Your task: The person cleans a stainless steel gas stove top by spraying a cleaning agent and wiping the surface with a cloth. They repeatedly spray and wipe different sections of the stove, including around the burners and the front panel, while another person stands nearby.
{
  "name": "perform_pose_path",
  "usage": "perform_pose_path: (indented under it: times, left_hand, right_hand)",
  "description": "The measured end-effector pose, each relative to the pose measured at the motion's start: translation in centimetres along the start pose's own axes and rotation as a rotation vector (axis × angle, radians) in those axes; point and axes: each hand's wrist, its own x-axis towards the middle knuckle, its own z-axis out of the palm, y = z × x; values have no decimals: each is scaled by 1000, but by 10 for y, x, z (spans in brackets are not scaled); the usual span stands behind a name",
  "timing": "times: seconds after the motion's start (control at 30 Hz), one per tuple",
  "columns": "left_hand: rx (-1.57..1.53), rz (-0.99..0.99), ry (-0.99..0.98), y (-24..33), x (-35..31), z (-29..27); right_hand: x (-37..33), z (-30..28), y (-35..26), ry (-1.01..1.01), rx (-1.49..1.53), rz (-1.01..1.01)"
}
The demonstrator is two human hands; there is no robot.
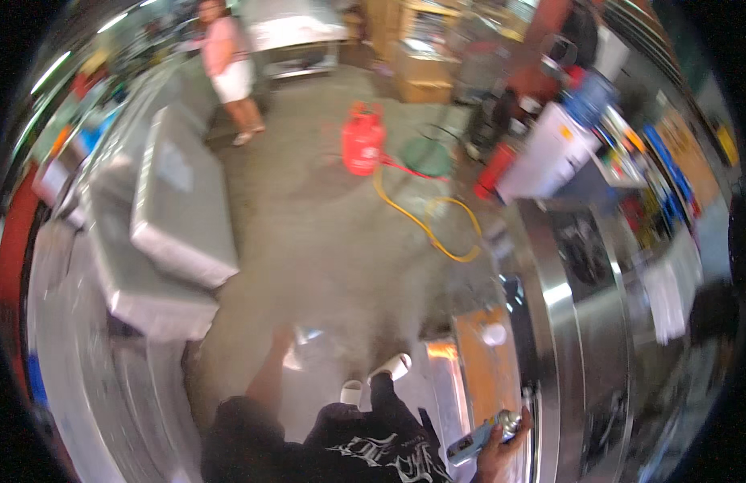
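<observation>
My right hand [499, 457], at the lower right, is closed around a small can [474, 441] with a blue label and a shiny metallic end. It is beside the front edge of a stainless steel stove-like unit [554, 322]. My left hand [286, 342] hangs low over the floor, smeared by motion. Small whitish patches [309, 334] show close to it; whether they are held I cannot make out. A brown board or carton [482, 354] lies below the steel unit, with a round white object [493, 334] on it.
A red gas cylinder [363, 145] stands ahead on the floor, with a yellow hose [409, 216] looping rightward. Wrapped grey slabs [184, 197] lean along the left. A white water dispenser [550, 149] stands at right. Another person [228, 72] is at the far left.
</observation>
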Motion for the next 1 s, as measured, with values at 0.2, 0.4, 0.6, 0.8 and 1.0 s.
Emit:
perform_pose_path:
  times: [0.2,0.4,0.6,0.8,1.0]
  left_hand:
    - [-145,-676,188,-88,-114,-84]
    - [-77,-436,-216,-14,-199,41]
    - [-772,-809,-176,11,-182,78]
    - [-653,-741,-169,-1,-122,55]
    - [-337,-415,-348,-5,-106,75]
  right_hand:
    - [59,85,-3,-217,104,-103]
    - [104,159,3,-587,30,-81]
    - [166,197,54,-678,-68,-307]
    - [261,200,48,-393,-30,-29]
    - [321,221,28,-314,-133,-161]
